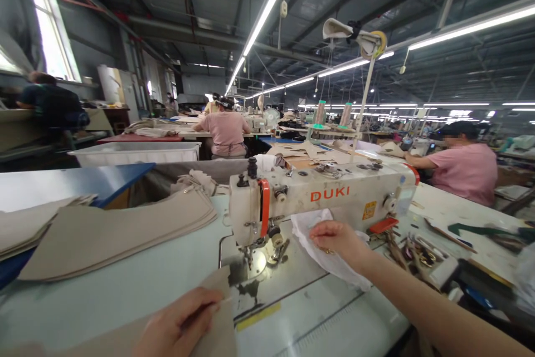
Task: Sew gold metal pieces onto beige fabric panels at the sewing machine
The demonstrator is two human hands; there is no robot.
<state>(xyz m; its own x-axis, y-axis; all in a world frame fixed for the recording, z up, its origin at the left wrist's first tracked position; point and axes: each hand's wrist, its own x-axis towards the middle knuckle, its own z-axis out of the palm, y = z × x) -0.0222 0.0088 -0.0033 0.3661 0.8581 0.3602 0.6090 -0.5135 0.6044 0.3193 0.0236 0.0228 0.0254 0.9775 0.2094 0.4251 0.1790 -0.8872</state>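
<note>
A white DUKI sewing machine (pixel 334 192) stands in front of me on a pale green table (pixel 104 284). My right hand (pixel 336 237) reaches under the machine's arm and grips a white cloth (pixel 330 259). My left hand (pixel 179 326) lies at the near edge on a beige fabric piece (pixel 217 290), its fingers pinched round a thin pale stick that points at the needle plate (pixel 253 265). The lit needle area lies just beyond the fabric.
A stack of beige fabric pieces (pixel 108 234) lies at the left. Scissors and small tools (pixel 412 251) clutter the table at the right. Two thread cones (pixel 320 115) stand behind the machine. Other people in pink shirts (pixel 466 170) sit at nearby tables.
</note>
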